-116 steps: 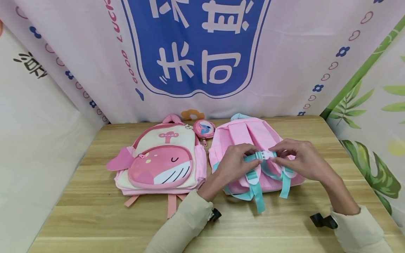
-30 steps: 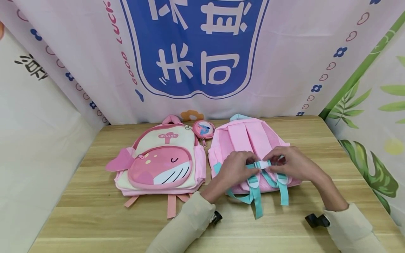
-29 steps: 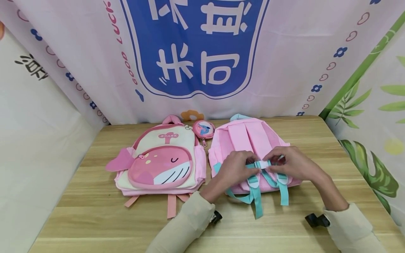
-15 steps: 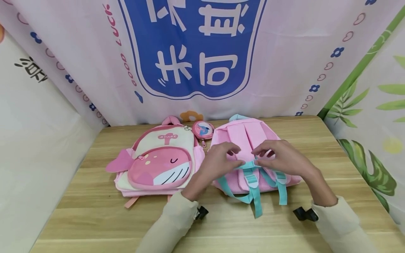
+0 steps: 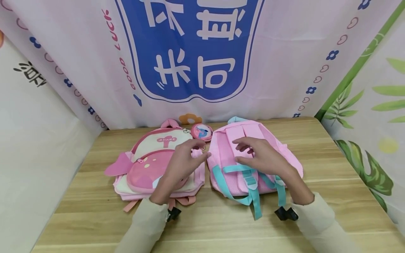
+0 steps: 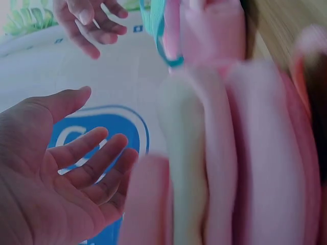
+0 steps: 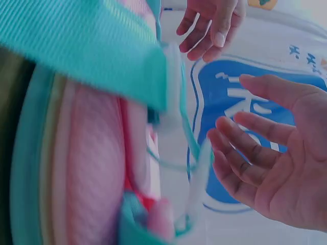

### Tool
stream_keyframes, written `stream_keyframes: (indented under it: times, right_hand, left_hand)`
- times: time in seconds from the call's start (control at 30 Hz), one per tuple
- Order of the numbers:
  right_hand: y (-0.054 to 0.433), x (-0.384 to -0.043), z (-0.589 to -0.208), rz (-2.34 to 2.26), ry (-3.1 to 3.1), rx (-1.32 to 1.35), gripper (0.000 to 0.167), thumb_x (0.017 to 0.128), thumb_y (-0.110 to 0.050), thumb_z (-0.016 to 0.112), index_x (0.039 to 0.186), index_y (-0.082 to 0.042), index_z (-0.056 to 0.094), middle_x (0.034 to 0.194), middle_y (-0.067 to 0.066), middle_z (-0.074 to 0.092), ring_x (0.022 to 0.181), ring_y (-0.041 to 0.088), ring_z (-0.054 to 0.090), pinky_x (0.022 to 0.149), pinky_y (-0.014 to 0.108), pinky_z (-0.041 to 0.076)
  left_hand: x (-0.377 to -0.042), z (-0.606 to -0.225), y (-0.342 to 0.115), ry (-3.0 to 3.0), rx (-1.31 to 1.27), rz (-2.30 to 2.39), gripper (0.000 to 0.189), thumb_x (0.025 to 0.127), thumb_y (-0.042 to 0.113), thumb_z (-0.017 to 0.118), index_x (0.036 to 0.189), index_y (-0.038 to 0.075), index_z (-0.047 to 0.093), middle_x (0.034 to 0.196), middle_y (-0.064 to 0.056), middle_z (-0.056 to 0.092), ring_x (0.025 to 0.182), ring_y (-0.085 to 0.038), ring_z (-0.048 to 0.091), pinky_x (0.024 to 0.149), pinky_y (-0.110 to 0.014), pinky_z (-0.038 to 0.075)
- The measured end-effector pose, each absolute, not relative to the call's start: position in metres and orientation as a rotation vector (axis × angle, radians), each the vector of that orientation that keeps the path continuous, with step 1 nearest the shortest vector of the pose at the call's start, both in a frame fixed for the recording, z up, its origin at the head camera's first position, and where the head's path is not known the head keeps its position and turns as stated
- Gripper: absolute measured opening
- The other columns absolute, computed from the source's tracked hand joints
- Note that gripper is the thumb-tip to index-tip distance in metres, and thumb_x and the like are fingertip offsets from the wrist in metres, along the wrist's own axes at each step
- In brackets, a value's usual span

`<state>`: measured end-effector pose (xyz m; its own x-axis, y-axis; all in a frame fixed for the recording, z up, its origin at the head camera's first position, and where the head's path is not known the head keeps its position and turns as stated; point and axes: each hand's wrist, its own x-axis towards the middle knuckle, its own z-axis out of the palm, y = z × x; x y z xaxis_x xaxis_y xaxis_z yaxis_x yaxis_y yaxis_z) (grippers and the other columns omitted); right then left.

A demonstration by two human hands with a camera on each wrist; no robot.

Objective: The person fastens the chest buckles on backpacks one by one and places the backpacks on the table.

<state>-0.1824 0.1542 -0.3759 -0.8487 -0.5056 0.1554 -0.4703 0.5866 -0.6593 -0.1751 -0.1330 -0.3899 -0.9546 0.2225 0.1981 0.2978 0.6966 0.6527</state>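
My left hand (image 5: 182,162) hovers over the right part of a pink and cream whale backpack (image 5: 143,177), its fingers loosely bent and holding nothing. My right hand (image 5: 264,156) is above a pink backpack (image 5: 219,151) lying with its shoulder straps up. Nothing shows between its thumb and fingers. A teal chest strap (image 5: 235,168) crosses the shoulder straps below the right hand; its white buckle is hidden in the head view. In the left wrist view the left palm (image 6: 76,178) is bare, and so is the right palm (image 7: 278,163) in the right wrist view.
A round pink coin purse (image 5: 201,132) with a whale picture lies between the backpacks near the back. Both bags rest on a wooden table (image 5: 221,233). Behind it hangs a printed cloth (image 5: 278,77); teal strap ends (image 5: 257,203) trail toward the front edge.
Both hands pinched the strap's white buckle a second ago. They have let go and moved left, the left hand now over the whale backpack, with the gap between them wider.
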Motion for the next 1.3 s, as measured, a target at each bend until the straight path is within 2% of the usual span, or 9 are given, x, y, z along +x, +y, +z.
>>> stream_keyframes:
  times: [0.13,0.27,0.37,0.57,0.77,1.0,1.23,1.3]
  right_hand:
    - [0.138,-0.178,-0.380,-1.137,2.749,-0.843,0.057,0.095,-0.019,0.081,0.146,-0.003,0.062,0.133,0.017,0.073,0.122,0.036,0.070,0.104,0.054,0.059]
    - [0.122,-0.174,-0.384,-1.122,2.755,-0.859,0.061,0.094,-0.022,0.081,0.148,-0.003,0.060,0.144,0.015,0.068,0.130,0.036,0.066,0.110,0.054,0.055]
    - [0.112,-0.173,-0.386,-1.110,2.751,-0.871,0.064,0.095,-0.025,0.082,0.150,-0.002,0.058,0.150,0.016,0.064,0.138,0.036,0.062,0.115,0.054,0.052]
    - [0.092,-0.170,-0.388,-1.113,2.709,-0.843,0.073,0.096,-0.033,0.081,0.156,-0.004,0.052,0.157,0.016,0.057,0.147,0.035,0.054,0.121,0.055,0.046]
    - [0.076,-0.167,-0.393,-1.165,2.658,-0.841,0.078,0.095,-0.035,0.082,0.159,-0.006,0.048,0.160,0.015,0.053,0.150,0.032,0.050,0.123,0.054,0.044]
    - [0.059,-0.161,-0.398,-1.173,2.602,-0.826,0.085,0.097,-0.035,0.080,0.167,-0.014,0.037,0.172,0.008,0.039,0.159,0.029,0.039,0.127,0.056,0.039]
    - [0.046,-0.160,-0.400,-1.172,2.577,-0.803,0.091,0.096,-0.038,0.080,0.169,-0.009,0.032,0.178,0.008,0.028,0.164,0.028,0.030,0.131,0.054,0.032]
    - [0.044,-0.161,-0.401,-1.168,2.577,-0.802,0.092,0.096,-0.038,0.080,0.168,-0.007,0.032,0.177,0.010,0.028,0.164,0.029,0.029,0.132,0.054,0.031]
  left_hand:
    - [-0.173,-0.391,-0.155,-2.818,-0.370,-1.030,0.044,0.097,0.034,0.082,0.133,0.010,0.072,0.132,-0.011,0.074,0.116,-0.032,0.070,0.096,-0.048,0.061]
    - [-0.170,-0.389,-0.176,-2.859,-0.274,-0.995,0.053,0.098,0.034,0.081,0.143,0.009,0.066,0.142,-0.014,0.070,0.132,-0.034,0.065,0.110,-0.054,0.056]
    - [-0.167,-0.388,-0.192,-2.861,-0.226,-0.995,0.057,0.098,0.032,0.080,0.147,0.009,0.063,0.147,-0.015,0.066,0.138,-0.036,0.061,0.114,-0.058,0.052]
    - [-0.162,-0.387,-0.221,-2.840,-0.202,-0.952,0.061,0.099,0.028,0.079,0.152,0.007,0.058,0.153,-0.018,0.061,0.137,-0.041,0.060,0.112,-0.062,0.052]
    - [-0.157,-0.388,-0.254,-2.841,-0.183,-0.881,0.067,0.099,0.032,0.079,0.154,0.003,0.054,0.154,-0.026,0.058,0.136,-0.049,0.058,0.112,-0.067,0.049]
    - [-0.152,-0.391,-0.290,-2.886,-0.100,-0.814,0.072,0.100,0.035,0.077,0.155,-0.002,0.051,0.159,-0.033,0.049,0.146,-0.056,0.046,0.115,-0.074,0.041]
    - [-0.151,-0.397,-0.317,-2.967,0.056,-0.781,0.080,0.103,0.046,0.071,0.161,-0.002,0.042,0.155,-0.035,0.049,0.125,-0.052,0.056,0.096,-0.069,0.058]
    - [-0.151,-0.400,-0.325,-2.981,0.081,-0.785,0.082,0.104,0.046,0.069,0.162,-0.002,0.039,0.156,-0.036,0.047,0.130,-0.054,0.052,0.100,-0.072,0.055]
